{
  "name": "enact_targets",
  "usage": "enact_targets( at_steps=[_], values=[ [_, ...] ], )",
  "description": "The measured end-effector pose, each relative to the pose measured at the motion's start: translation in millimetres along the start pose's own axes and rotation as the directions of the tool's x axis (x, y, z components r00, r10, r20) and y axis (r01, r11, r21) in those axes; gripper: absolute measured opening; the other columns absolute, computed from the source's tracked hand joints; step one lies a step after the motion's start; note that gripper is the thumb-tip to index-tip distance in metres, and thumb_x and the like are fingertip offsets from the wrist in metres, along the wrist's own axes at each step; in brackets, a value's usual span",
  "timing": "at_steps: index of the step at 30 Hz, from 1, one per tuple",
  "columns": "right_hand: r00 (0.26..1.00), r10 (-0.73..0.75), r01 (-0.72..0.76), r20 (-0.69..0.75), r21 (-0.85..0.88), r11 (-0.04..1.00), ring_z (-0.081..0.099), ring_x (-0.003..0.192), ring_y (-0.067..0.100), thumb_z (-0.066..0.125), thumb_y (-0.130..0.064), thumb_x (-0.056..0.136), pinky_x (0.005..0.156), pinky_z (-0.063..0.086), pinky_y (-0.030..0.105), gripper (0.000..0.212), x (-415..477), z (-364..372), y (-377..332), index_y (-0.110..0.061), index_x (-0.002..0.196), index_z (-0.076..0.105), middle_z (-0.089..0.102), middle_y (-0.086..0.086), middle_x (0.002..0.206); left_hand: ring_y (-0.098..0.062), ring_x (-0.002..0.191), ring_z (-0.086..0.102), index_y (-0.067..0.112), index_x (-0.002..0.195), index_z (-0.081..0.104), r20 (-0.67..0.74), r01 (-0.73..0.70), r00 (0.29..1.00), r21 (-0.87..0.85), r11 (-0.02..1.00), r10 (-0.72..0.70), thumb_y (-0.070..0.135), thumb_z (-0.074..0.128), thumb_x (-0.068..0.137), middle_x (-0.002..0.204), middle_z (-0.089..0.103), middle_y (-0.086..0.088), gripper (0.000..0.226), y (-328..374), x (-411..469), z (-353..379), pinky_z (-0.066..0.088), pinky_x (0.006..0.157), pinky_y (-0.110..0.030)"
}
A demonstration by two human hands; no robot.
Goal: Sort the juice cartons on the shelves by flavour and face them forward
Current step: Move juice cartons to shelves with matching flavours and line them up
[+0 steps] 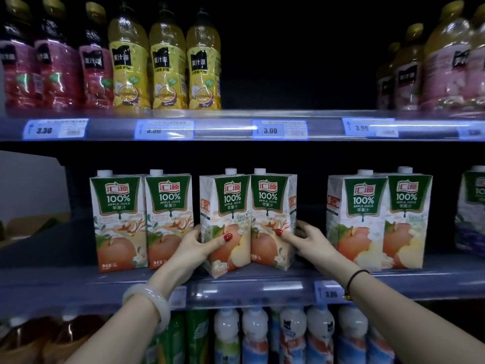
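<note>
Several green-and-white apple juice cartons stand on the middle shelf (78, 282). Two cartons (119, 219) at the left face forward. In the centre a pair stands angled, corners toward me: my left hand (199, 245) grips the left one (225, 206) low down, thumb across its front, and my right hand (301, 236) grips the right one (270, 206), thumb on its front and fingers round its right side. Two more apple cartons (380, 219) stand to the right, turned slightly. A purple-patterned carton (472, 214) shows at the far right edge.
The top shelf holds red bottles (57, 64), yellow bottles (165, 64) and pinkish bottles (433, 67), with a dark gap between them. Price tags (279, 130) line the shelf rail. Below stand white-capped bottles (262, 334) and green bottles (183, 337). A gap separates the central and right cartons.
</note>
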State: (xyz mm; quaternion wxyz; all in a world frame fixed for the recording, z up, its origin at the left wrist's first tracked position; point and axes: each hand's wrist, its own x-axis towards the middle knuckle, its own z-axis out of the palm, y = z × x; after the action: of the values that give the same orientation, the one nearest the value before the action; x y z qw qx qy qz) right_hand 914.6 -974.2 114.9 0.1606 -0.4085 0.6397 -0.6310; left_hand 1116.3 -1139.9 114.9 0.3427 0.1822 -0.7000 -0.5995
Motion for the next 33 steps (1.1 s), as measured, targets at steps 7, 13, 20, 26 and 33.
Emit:
enact_targets(
  at_steps=[7, 13, 20, 26, 33],
  values=[
    [0.984, 0.122, -0.147, 0.132, 0.192, 0.970, 0.068, 0.084, 0.007, 0.059, -0.003, 0.088, 0.065, 0.055, 0.020, 0.024, -10, -19, -6, -0.018, 0.106, 0.055, 0.068, -0.001, 0.100, -0.014, 0.082, 0.073, 0.022, 0.102, 0.060, 0.062, 0.035, 0.998, -0.041, 0.999, -0.032, 0.032, 0.078, 0.062, 0.088, 0.076, 0.003, 0.045, 4, -3, -2, 0.057, 0.063, -0.025],
    [0.981, 0.137, -0.169, 0.137, 0.262, 0.950, 0.063, 0.094, 0.011, 0.056, -0.005, 0.090, 0.072, 0.049, 0.025, 0.042, -7, -17, -5, -0.012, 0.131, 0.045, 0.065, 0.001, 0.108, -0.020, 0.092, 0.069, 0.021, 0.104, 0.057, 0.058, 0.083, 0.995, -0.114, 0.990, -0.077, 0.029, 0.077, 0.060, 0.100, 0.071, -0.005, 0.049, 2, -1, -5, 0.056, 0.075, -0.032],
    [1.000, 0.018, -0.018, 0.008, 0.050, 0.999, 0.065, 0.094, 0.007, 0.061, -0.029, 0.089, 0.080, 0.054, 0.025, 0.049, -11, -1, 1, -0.017, 0.133, 0.045, 0.064, 0.000, 0.118, -0.024, 0.109, 0.060, 0.016, 0.128, 0.043, -0.116, 0.058, 0.992, 0.042, 0.997, -0.052, 0.047, 0.080, 0.050, 0.118, 0.060, -0.004, 0.092, 5, -2, 6, 0.048, 0.097, -0.046],
    [1.000, 0.016, -0.015, -0.007, 0.089, 0.996, 0.069, 0.096, 0.021, 0.063, -0.035, 0.085, 0.090, 0.054, 0.043, 0.055, -5, 1, 4, -0.010, 0.132, 0.048, 0.069, 0.005, 0.111, -0.017, 0.096, 0.064, 0.022, 0.110, 0.051, -0.233, -0.003, 0.972, 0.095, 0.995, 0.025, 0.028, 0.081, 0.071, 0.109, 0.067, -0.004, 0.050, -2, 2, 13, 0.052, 0.090, -0.038],
    [0.977, 0.126, -0.177, 0.170, 0.329, 0.928, 0.072, 0.090, 0.022, 0.065, -0.037, 0.075, 0.070, 0.059, 0.032, 0.062, 6, -10, 6, -0.006, 0.127, 0.048, 0.074, 0.011, 0.102, -0.026, 0.105, 0.065, 0.015, 0.133, 0.041, -0.072, 0.031, 0.997, -0.062, 0.998, -0.036, 0.033, 0.080, 0.059, 0.119, 0.065, -0.011, 0.085, -7, 8, 2, 0.051, 0.094, -0.043]
  ],
)
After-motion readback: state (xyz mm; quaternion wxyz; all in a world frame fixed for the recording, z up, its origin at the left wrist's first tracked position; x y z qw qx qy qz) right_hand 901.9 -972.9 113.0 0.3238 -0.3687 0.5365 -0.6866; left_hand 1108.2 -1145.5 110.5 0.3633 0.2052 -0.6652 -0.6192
